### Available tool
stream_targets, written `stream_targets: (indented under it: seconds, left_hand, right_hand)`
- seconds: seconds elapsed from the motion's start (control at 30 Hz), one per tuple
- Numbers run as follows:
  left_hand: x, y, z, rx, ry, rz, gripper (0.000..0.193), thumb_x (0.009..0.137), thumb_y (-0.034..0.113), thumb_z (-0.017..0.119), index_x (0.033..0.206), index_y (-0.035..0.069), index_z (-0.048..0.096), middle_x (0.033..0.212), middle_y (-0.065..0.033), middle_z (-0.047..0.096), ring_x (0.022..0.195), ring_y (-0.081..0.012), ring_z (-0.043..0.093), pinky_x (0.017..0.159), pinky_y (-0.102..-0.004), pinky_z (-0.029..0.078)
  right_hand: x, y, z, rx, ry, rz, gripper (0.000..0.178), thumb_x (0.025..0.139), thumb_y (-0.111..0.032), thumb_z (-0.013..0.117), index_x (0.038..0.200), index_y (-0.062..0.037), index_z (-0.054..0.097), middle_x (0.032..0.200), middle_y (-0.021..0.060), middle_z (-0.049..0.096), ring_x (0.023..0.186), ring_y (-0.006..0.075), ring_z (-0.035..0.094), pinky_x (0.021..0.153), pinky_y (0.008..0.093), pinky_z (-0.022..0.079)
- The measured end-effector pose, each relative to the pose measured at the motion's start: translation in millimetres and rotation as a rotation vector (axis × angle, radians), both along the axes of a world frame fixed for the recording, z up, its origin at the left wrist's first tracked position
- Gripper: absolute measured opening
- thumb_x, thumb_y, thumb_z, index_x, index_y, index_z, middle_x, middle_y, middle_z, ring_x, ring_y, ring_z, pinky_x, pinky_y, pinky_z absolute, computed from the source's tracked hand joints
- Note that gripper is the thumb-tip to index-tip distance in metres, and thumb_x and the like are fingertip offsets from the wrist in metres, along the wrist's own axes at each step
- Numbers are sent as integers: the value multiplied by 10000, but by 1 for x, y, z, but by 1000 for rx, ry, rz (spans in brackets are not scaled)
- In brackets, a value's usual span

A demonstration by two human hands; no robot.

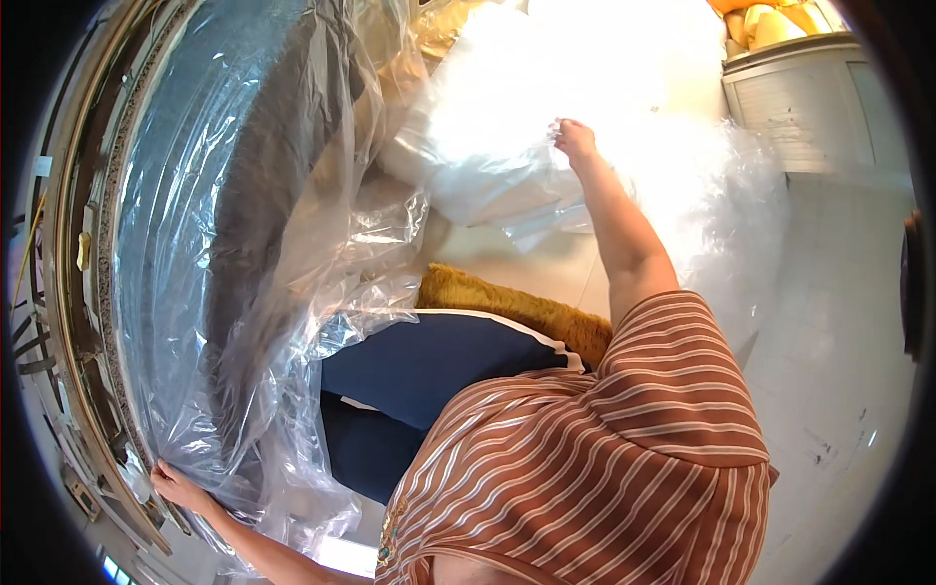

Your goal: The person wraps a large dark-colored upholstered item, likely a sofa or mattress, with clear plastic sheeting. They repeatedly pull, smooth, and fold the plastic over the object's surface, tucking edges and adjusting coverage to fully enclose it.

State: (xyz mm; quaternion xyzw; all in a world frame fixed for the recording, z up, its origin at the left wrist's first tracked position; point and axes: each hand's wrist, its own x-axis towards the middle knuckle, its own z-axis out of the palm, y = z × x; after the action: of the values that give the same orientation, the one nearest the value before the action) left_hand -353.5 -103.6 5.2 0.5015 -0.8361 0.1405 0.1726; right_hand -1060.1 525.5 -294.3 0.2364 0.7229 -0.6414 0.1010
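Note:
Clear plastic film [175, 283] lies in a wide, wrinkled sheet over the long work surface on my left and hangs down beside my legs. My left hand [183, 489] is at the near end of that surface, its fingers closed on the film's edge. Stretched out far ahead, my right hand [577, 142] pinches a gathered bit of clear plastic film [468, 185] from a large, loose heap. Glare washes out much of this heap. Through the film on the surface a dark, long shape [258, 185] shows, and I cannot make out what it is.
A metal rail [83, 322] runs along the left of the work surface. Beyond my dark-trousered lap lies a brown, furry cushion [517, 302]. At the far right, yellow-orange items [775, 24] sit on a pale cabinet [809, 107]. Light tiled floor [829, 390] spreads out to the right.

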Motion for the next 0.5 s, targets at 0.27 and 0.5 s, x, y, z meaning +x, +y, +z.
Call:
stream_targets:
  seconds: [0.27, 0.5]
  left_hand:
    - [6, 10, 9, -119, -16, 13, 382, 938, 324, 508, 1052, -33, 579, 979, -207, 603, 903, -343, 554, 802, -417, 428]
    - [-283, 199, 60, 93, 533, -582, 211, 913, 65, 544, 1116, 25, 585, 1030, -94, 602, 949, -213, 562, 813, -323, 448]
  right_hand:
    - [29, 37, 193, -248, 305, 232, 170, 872, -202, 576, 930, -41, 579, 715, 44, 603, 696, 132, 596, 654, 251, 467]
    - [52, 9, 243, -132, 476, 552, 173, 891, -207, 572, 841, -42, 591, 729, 21, 594, 703, 106, 589, 663, 242, 470]
